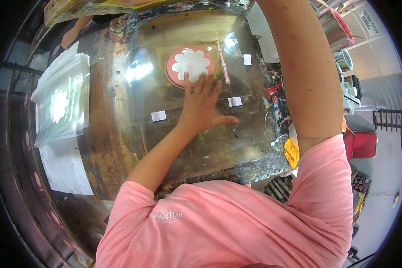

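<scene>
Clear plastic sheet (169, 96) lies on the bench (105, 152), spread around the red disc (191, 60) with its white flower shape — likely light, flexible and slick, easily creased or smudged — while a stack of printed film (62, 96) sits left of that disc. Just below the disc, the left hand (202, 100) rests flat, fingers spread, gripping nothing; edges well away from the disc would probably make the safest hold. Right of it rises the right forearm (308, 80), the right hand out of view, its grip impossible to tell.

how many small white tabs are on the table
3: one white tab left of the left hand, one just right of it, one farther up, right of the pink-and-white printed strip. Others may be hidden under the hand.
</scene>
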Motion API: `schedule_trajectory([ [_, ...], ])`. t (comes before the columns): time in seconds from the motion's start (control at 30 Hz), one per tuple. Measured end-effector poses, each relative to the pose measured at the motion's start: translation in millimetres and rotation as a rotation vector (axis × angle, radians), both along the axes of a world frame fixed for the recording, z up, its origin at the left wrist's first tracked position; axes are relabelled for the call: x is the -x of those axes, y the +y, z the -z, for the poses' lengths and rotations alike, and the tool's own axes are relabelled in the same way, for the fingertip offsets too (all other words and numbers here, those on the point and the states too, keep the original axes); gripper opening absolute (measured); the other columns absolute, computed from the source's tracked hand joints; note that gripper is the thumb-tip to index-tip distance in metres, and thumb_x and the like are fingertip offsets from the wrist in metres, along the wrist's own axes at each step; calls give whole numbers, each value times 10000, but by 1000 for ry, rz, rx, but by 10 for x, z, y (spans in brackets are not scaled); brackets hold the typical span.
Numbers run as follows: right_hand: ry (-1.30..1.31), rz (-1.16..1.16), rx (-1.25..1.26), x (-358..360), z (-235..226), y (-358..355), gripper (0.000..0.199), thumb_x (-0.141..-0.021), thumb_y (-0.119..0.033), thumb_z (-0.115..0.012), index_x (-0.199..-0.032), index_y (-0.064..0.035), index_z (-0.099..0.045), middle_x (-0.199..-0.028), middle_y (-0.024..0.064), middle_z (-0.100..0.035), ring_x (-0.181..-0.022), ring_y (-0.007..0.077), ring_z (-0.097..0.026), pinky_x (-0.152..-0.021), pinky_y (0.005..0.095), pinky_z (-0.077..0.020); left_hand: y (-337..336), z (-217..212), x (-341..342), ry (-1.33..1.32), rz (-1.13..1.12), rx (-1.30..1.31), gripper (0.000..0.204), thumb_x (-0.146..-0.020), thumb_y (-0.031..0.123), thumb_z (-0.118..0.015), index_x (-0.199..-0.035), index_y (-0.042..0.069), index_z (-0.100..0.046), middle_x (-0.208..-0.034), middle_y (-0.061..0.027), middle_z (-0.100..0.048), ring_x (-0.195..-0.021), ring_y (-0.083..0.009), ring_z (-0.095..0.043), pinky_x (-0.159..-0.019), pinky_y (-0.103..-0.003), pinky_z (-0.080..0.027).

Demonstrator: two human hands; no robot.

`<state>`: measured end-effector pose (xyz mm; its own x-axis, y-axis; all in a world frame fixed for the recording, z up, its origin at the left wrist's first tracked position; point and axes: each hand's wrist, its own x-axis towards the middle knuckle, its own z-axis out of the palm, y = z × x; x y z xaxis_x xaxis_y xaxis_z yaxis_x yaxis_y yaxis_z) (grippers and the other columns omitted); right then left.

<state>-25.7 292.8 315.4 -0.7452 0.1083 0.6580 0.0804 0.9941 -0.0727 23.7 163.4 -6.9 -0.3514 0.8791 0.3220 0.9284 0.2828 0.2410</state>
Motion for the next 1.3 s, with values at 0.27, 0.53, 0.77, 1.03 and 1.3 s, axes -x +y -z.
schedule_trajectory([
  [0.27, -58, -36, -19, 23, 50, -7, 646, -972, -540, -491, -794, 40, -711, -736, 235, -694, -715, 390, -698, -728, 529, -565, -235, -458, 161, -334, -165, -336, 933, -756, 669, -838, -1414, 35, -644, -1395, -202, -630, -1331, -378, -593, -1186, -603, -350],
  [0.53, -434, -283, -40, -627, 1017, -132, 366, -964, -328, -674, -1120, 2, -700, -1052, 237, -719, -1018, 425, -676, -938, 516, -504, -1532, -1246, 666, -960, -371, -591, 1171, -704, 317, -1005, -1563, -154, -364, -1291, -258, -689, -1120, -292, -718, -988, -384, -568],
  [0.77, -509, -347, 102, -290, 2445, 259, 366, -919, -173, -707, -1284, -140, -695, -1112, 139, -730, -1049, 382, -685, -903, 517, -547, -1702, -264, 210, -215, -617, -162, 940, -559, 599, -985, -1249, 21, -714, -1125, -91, -614, -1126, -274, -566, -1047, -450, -386],
  [1.03, -349, -286, 0, 1261, 2931, 1048, 276, -990, -316, -642, -1215, -165, -695, -1070, 131, -734, -1017, 380, -704, -813, 538, -571, -1711, -157, 277, -238, -603, -96, 919, -489, 685, -949, -1077, 16, -719, -1095, -100, -535, -1110, -303, -476, -995, -444, -309],
  [1.3, -359, -144, -119, 807, 2978, 614, 393, -953, -488, -680, -1149, -152, -737, -1013, 71, -712, -984, 307, -700, -779, 464, -582, -1711, -119, 301, -228, -581, -122, 921, -462, 653, -962, -1074, 14, -707, -1107, -105, -559, -1081, -309, -492, -995, -445, -307],
])
